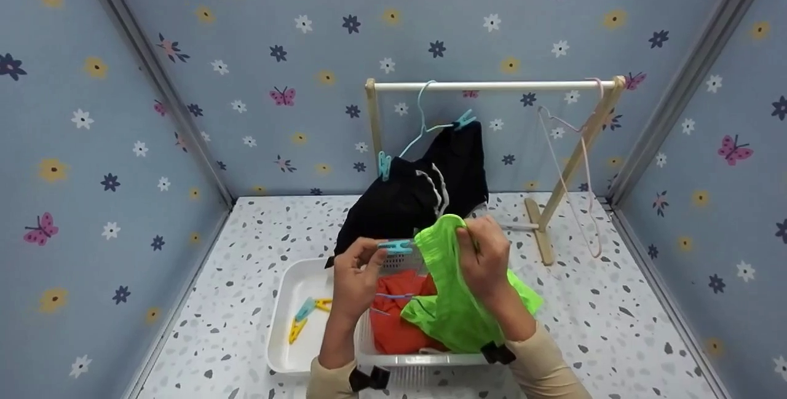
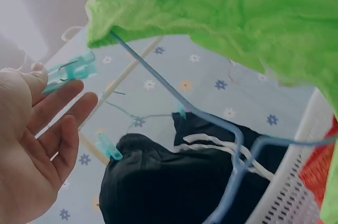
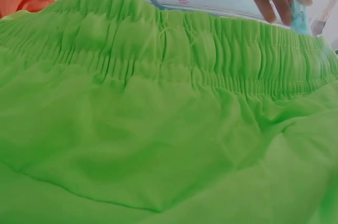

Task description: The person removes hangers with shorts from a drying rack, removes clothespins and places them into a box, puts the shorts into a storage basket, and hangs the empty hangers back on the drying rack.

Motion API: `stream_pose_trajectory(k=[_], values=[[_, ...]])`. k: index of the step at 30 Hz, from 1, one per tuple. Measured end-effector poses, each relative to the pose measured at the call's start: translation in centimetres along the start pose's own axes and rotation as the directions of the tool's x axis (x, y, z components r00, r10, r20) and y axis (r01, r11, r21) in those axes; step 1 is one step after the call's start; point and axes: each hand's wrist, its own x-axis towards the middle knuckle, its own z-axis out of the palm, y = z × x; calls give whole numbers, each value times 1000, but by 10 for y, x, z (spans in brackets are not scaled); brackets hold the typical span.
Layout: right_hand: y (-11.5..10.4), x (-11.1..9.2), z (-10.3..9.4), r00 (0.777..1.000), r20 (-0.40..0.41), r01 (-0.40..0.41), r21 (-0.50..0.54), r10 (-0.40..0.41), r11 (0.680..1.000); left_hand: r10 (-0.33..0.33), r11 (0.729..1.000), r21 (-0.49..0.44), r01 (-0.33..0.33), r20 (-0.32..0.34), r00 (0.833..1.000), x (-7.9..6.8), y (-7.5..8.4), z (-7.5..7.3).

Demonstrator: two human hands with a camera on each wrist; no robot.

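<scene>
My left hand [image 1: 355, 279] pinches a teal clothespin [image 1: 397, 247] between thumb and fingertips, just left of the waistband of bright green shorts [image 1: 455, 307]. At the top of that gathered waistband, my right hand [image 1: 486, 257] grips the fabric. A blue hanger [image 2: 211, 121] reaches up to the waistband's corner in the left wrist view; its end is hidden by the green cloth. The shorts drape down over a white basket [image 1: 430, 360]. In the right wrist view, the elastic waistband [image 3: 158, 39] stretches across, with the clothespin close to its far end.
Black shorts [image 1: 399, 202] with a white drawstring hang by teal clothespins from a light blue hanger [image 1: 422, 117] on the rack [image 1: 492, 86]. A pink hanger [image 1: 589, 171] hangs at right. Orange cloth [image 1: 396, 325] lies in the basket. Left of it, a white tray [image 1: 278, 325] holds several clothespins [image 1: 297, 329].
</scene>
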Motion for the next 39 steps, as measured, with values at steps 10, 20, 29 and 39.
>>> stream_pose_trajectory(k=[10, 20, 29, 39], values=[[26, -24, -3, 998, 36, -44, 12, 44, 999, -178, 983, 44, 176, 46, 983, -7, -5, -16], [25, -27, -5, 998, 50, -46, 31, 45, 998, -314, 945, 120, 305, 66, 947, -13, -21, -40], [24, -22, -4, 998, 50, -31, 56, 28, 998, -404, 854, 297, 427, -139, 904, -28, -65, -76], [18, -23, -7, 998, 31, -49, 77, 47, 996, -547, 646, 508, 570, -214, 809, -48, -106, -99]])
